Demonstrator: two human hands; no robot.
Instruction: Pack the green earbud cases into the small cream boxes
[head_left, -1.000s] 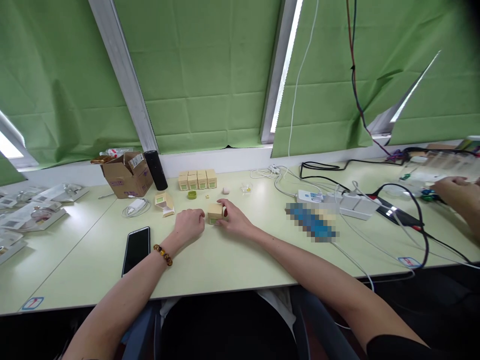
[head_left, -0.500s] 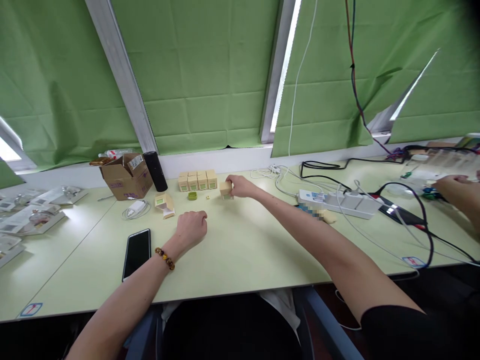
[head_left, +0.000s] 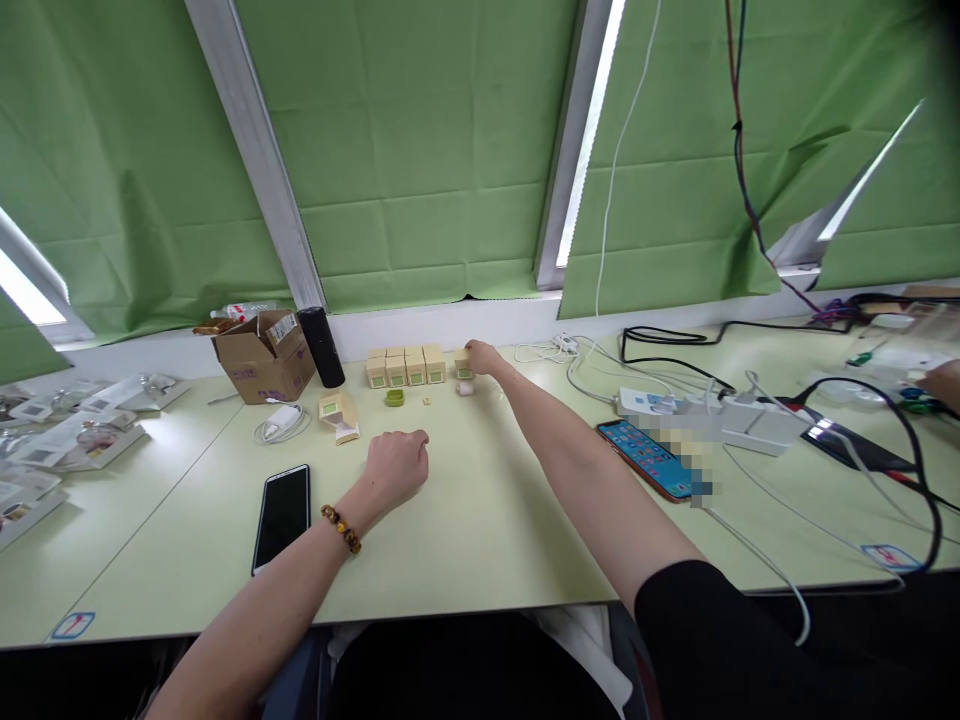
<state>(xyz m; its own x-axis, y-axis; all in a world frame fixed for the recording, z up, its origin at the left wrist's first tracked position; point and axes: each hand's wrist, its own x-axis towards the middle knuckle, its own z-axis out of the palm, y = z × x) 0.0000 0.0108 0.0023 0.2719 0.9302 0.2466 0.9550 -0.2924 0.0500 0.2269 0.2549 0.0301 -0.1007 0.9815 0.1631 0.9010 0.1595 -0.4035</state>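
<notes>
My right hand reaches to the back of the table, its fingers closed on a small beige cardboard box standing right of a row of several similar boxes. Just in front of that box lies a small pale roll-like piece. A green dish-like piece and a tiny yellow piece are before the row. My left hand rests on the table as a loose fist, with nothing visible in it. An opened beige box lies beyond it to the left.
A black phone lies by my left forearm, a charger behind it. Back left are a carton and a black cylinder. A lit phone, power strip and cables are right. Another person's hand shows far right.
My right hand has moved the small box back beside the row. The pale piece now shows in front of it. The lit phone has come into view by my right arm.
</notes>
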